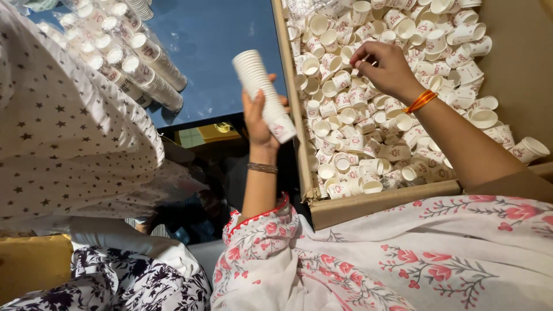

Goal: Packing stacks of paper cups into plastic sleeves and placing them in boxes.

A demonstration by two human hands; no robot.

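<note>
left hand (257,118) clasping cup stack (264,95), right hand (387,69) pinching among loose cups (368,132) in cardboard box (374,203) beside blue table (213,52)

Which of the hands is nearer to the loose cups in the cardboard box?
The right hand: it reaches in among the loose cups. The left hand stays outside the box, gripping a stack of cups.

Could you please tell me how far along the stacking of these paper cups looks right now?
Done: several wrapped sleeves of cups lie on the blue surface. In hand: the left hand holds a tall nested stack of cups, while the right hand reaches among the loose cups. Left: the cardboard box holds a large heap of loose cups.
</note>
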